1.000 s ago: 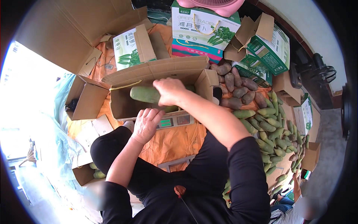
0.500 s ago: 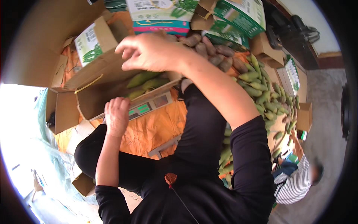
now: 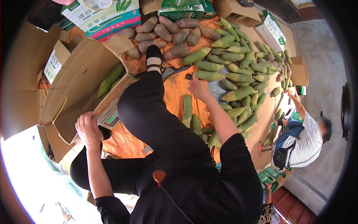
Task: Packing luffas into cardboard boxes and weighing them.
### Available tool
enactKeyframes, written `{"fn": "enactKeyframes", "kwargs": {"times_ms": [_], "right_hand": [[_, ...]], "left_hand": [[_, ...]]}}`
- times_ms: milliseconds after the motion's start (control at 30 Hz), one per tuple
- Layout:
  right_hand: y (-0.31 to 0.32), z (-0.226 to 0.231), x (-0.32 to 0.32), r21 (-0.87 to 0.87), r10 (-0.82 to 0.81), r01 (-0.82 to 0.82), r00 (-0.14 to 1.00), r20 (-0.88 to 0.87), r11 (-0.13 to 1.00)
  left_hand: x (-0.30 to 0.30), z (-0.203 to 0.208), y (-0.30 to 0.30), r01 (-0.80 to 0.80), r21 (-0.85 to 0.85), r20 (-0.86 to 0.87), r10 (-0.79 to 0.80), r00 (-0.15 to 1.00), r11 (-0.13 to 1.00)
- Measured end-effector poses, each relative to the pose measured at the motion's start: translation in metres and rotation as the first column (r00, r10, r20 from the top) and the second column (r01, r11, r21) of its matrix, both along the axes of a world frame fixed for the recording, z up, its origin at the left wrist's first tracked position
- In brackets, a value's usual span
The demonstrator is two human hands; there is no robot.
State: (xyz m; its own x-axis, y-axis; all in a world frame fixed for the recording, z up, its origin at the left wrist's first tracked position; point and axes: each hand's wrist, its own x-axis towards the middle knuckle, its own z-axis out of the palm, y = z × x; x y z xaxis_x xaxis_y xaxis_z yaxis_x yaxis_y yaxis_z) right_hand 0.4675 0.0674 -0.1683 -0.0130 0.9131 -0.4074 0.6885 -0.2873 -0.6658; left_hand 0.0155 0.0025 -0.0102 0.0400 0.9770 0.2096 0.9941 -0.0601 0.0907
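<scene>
In the head view, your left hand (image 3: 88,130) has its fingers bent at the near rim of the brown open-topped cardboard box (image 3: 71,84), though I can't say if it's really gripping. Long green radishes (image 3: 111,80) lie in there. Your right hand (image 3: 199,89) is kinda blurry over the crinkled orange sheet (image 3: 175,87), grip unclear, just beside the heaped plump green radishes (image 3: 238,78).

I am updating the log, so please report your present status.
Left hand at open brown cardboard box. Right hand near elongated green radishes, grip unclear. Black-trousered leg between hands.
</scene>
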Motion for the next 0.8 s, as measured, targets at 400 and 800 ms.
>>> {"fn": "enactKeyframes", "kwargs": {"times_ms": [400,800], "right_hand": [[-0.106,-0.095,-0.010,-0.414,-0.038,0.168,0.952,0.305,0.894],[-0.083,-0.072,-0.034,-0.400,-0.287,0.353,0.933,0.215,0.846]], "left_hand": [[-0.007,0.004,-0.007,-0.012,0.012,-0.006,0.012,1.000,1.000],[-0.005,0.011,-0.005,0.032,0.020,0.084,-0.033,0.996,0.999]]}}
